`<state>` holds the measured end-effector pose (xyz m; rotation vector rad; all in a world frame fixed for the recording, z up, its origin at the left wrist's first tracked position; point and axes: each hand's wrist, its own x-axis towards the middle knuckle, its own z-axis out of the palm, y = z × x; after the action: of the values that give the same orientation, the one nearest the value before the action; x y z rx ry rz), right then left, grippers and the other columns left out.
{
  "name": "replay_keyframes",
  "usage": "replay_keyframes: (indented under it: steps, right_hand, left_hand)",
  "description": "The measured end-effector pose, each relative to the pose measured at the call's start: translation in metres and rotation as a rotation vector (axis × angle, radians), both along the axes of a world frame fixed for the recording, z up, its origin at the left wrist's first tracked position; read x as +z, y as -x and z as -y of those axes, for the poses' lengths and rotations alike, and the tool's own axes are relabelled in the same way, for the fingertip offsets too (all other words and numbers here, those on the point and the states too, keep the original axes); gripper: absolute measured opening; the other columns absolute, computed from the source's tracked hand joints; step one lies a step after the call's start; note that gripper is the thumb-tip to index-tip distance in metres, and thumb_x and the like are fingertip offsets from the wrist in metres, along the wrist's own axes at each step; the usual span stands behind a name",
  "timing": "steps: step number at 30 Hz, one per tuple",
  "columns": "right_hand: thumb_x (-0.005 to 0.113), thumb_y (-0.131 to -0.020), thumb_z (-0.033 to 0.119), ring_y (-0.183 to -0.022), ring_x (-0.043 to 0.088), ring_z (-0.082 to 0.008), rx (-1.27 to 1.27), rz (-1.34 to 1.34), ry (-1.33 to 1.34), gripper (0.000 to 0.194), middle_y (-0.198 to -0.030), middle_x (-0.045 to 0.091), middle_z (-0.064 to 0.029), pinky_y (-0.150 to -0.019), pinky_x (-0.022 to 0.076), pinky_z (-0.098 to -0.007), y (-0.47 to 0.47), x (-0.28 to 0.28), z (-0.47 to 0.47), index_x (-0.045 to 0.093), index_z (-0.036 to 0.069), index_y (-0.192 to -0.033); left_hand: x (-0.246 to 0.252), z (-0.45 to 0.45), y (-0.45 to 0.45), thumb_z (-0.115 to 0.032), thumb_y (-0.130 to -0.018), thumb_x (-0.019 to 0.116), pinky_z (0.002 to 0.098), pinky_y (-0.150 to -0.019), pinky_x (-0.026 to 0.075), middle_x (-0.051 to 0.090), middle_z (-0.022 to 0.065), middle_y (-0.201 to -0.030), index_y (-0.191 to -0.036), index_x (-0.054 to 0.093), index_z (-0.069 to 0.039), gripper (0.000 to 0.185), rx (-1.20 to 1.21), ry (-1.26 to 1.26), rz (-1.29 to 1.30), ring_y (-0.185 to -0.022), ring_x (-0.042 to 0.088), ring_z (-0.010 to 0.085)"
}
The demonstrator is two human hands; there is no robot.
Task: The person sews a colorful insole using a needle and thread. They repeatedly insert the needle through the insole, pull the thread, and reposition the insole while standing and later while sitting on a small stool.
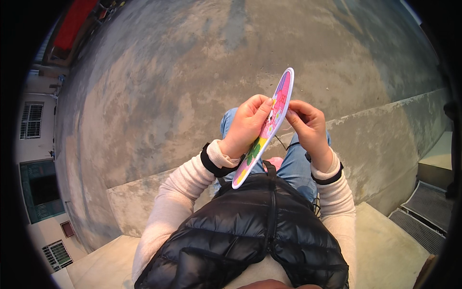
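Observation:
An embroidered insole point(278, 108) with a white rim is held up on edge above my lap. Its face has a pink ground with flowers, green leaves and yellow patches. My left hand point(249, 123) grips it around the middle, thumb on the patterned face. On the other side, my right hand point(308, 121) has thumb and forefinger drawn close together by the white rim. A faint thread-like line point(287, 127) shows below those fingertips. The insole's edge hides whatever the right fingertips may pinch.
I sit on a pale concrete ledge point(389, 231), with a lower concrete step point(144, 198) ahead. Dark ribbed mats point(418, 231) lie at the right. A building wall with barred windows point(31, 121) stands at the left, and a red object point(74, 23) is at the far left.

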<state>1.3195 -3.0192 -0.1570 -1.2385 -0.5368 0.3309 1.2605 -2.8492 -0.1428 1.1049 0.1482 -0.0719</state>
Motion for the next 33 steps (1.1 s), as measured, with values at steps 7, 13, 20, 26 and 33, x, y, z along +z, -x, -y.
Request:
replay_keyframes:
  steps: [7,13,20,26,33]
  right_hand:
    - [0.065,-0.098,0.009,-0.095,0.067,-0.0101,0.123,-0.321,-0.203,0.024,-0.107,0.072,-0.0075,-0.084,0.0538,-0.0247,0.001,-0.027,0.014,0.067,-0.003,-0.118]
    - [0.065,-0.096,0.005,-0.097,0.070,-0.0128,0.157,-0.347,-0.264,0.022,-0.108,0.074,-0.0077,-0.087,0.0553,-0.0274,0.004,-0.029,0.015,0.069,-0.001,-0.116]
    - [0.067,-0.094,0.005,-0.096,0.071,-0.0139,0.108,-0.356,-0.287,0.022,-0.109,0.074,-0.0085,-0.086,0.0558,-0.0280,0.010,-0.027,0.014,0.070,0.000,-0.115]
    - [0.065,-0.096,0.006,-0.087,0.067,-0.0087,0.085,-0.317,-0.189,0.019,-0.104,0.073,-0.0057,-0.080,0.0535,-0.0237,0.010,-0.013,0.010,0.070,-0.001,-0.113]
    - [0.063,-0.098,0.002,-0.074,0.049,-0.0023,-0.177,0.189,0.195,0.014,-0.088,0.061,0.0037,-0.065,0.0373,-0.0171,0.020,0.030,-0.004,0.070,-0.002,-0.109]
  left_hand:
    - [0.002,0.003,0.003,-0.018,-0.105,0.056,0.0217,-0.077,0.053,0.068,0.0050,-0.098,-0.113,0.055,0.000,0.020,-0.075,0.033,0.026,-0.086,0.065,0.0062]
    - [0.003,0.003,0.008,-0.016,-0.104,0.057,0.0220,-0.077,0.053,0.070,0.0061,-0.097,-0.114,0.054,0.001,0.020,-0.088,-0.052,0.064,-0.086,0.065,0.0071]
    - [0.000,0.005,0.009,-0.015,-0.103,0.059,0.0213,-0.076,0.052,0.070,0.0052,-0.095,-0.113,0.054,0.000,0.019,-0.085,-0.083,0.095,-0.085,0.064,0.0061]
    - [0.007,0.005,0.007,-0.019,-0.105,0.056,0.0205,-0.073,0.050,0.066,0.0024,-0.088,-0.114,0.054,-0.001,0.020,-0.012,0.105,0.012,-0.078,0.062,0.0058]
    - [-0.011,-0.012,0.002,-0.037,-0.103,0.050,0.0235,-0.051,0.029,0.045,-0.0029,-0.063,-0.103,0.058,-0.006,0.032,-0.282,0.474,0.120,-0.053,0.037,0.0070]
